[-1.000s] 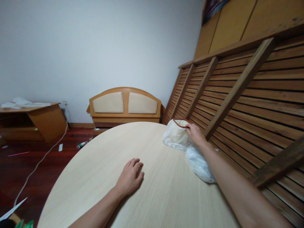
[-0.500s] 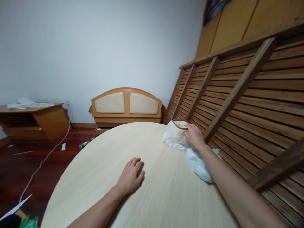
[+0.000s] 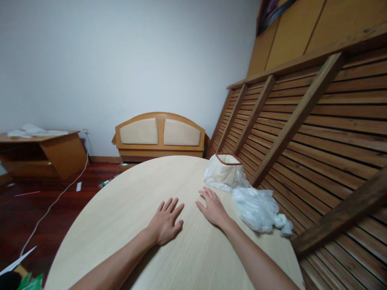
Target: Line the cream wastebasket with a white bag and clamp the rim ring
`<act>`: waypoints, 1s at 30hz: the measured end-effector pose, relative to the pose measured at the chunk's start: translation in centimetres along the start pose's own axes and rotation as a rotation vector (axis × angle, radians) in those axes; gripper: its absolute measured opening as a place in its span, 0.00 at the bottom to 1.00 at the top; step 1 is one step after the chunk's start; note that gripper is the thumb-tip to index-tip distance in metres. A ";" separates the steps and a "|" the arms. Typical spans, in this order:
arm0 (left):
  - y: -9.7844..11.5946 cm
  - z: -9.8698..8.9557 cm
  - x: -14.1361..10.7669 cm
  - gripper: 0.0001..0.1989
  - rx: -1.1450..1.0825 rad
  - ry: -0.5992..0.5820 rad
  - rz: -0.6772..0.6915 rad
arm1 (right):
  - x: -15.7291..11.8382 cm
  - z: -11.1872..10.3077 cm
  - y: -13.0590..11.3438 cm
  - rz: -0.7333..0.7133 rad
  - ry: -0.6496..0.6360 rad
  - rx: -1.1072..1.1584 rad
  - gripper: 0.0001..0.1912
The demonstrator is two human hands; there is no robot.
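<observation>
My left hand (image 3: 165, 222) rests palm down on the pale round table (image 3: 136, 197), fingers spread, holding nothing. To its right, my right hand (image 3: 212, 207) also lies over the tabletop with its fingers apart and nothing in it. Just beyond the right hand stands a whitish, translucent bag-like thing (image 3: 225, 175) with a brown rim around its open top. A crumpled white plastic bag (image 3: 256, 209) lies beside it, right of my right forearm, its knotted-looking end near the table's edge.
A slatted wooden frame (image 3: 302, 157) leans along the right side, close to the table. Behind the table is a headboard (image 3: 160, 149) with two cream panels. At left, a wooden desk (image 3: 65, 157) bears white sheets, and a cable (image 3: 57, 207) crosses the dark red floor.
My right hand has let go of the brown-rimmed thing and come back left and nearer, onto the tabletop. The fingers of my left hand have spread flatter.
</observation>
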State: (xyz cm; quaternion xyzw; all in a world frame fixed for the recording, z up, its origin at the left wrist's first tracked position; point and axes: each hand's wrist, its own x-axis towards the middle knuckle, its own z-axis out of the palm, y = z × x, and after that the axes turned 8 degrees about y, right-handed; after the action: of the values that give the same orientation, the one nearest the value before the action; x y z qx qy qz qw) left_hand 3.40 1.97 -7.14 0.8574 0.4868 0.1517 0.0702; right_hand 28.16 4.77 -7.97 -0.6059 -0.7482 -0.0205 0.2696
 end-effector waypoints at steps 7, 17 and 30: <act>-0.1 0.4 3.1 0.32 -0.004 -0.018 0.038 | -0.8 -0.5 0.1 -0.042 -0.283 0.099 0.35; -0.8 0.7 4.1 0.30 -0.055 0.003 0.047 | -0.3 -0.1 0.6 -0.048 -0.300 0.120 0.37; -1.1 0.8 4.5 0.30 -0.065 -0.001 0.051 | 0.0 -0.1 0.5 -0.037 -0.333 0.117 0.37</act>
State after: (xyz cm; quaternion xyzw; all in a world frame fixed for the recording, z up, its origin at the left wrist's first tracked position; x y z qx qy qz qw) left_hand 4.90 6.37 -7.29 0.8669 0.4594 0.1688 0.0944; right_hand 28.65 4.90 -8.00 -0.5704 -0.7934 0.1188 0.1765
